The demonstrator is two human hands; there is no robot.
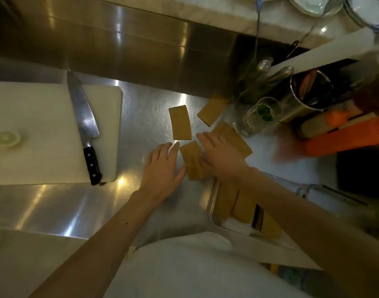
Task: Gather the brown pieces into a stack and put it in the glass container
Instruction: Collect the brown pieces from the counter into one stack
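On the steel counter [145, 108] lie several flat brown pieces, each a long rectangle. One loose piece [180, 122] lies alone with its long axis running away from the person, tipped slightly to the left at its far end. A second piece [213, 108] sits farther off to the right, its long axis slanting up and to the right; its far end fades into shadow. A third piece [238, 140] runs diagonally from upper left to lower right, and the right hand [222, 157] covers its near-left part, so how many layers lie there cannot be told. Between the two hands lies the nearest piece [192, 161], long axis pointing away from the person and a little left.

The left hand [162, 171] is flat and spread, fingers extended, its thumb side touching the left edge of that nearest piece. The right hand is likewise spread, palm down, pressing the piece's right edge; neither hand is closed around anything.

The glass container [214, 211] stands just nearer the person, below the right forearm, which hides much of it. More brown pieces [227, 201] lie inside, long axes pointing away; its right side is blurred.

At left, a knife [85, 125] rests on a white cutting board [37, 117].
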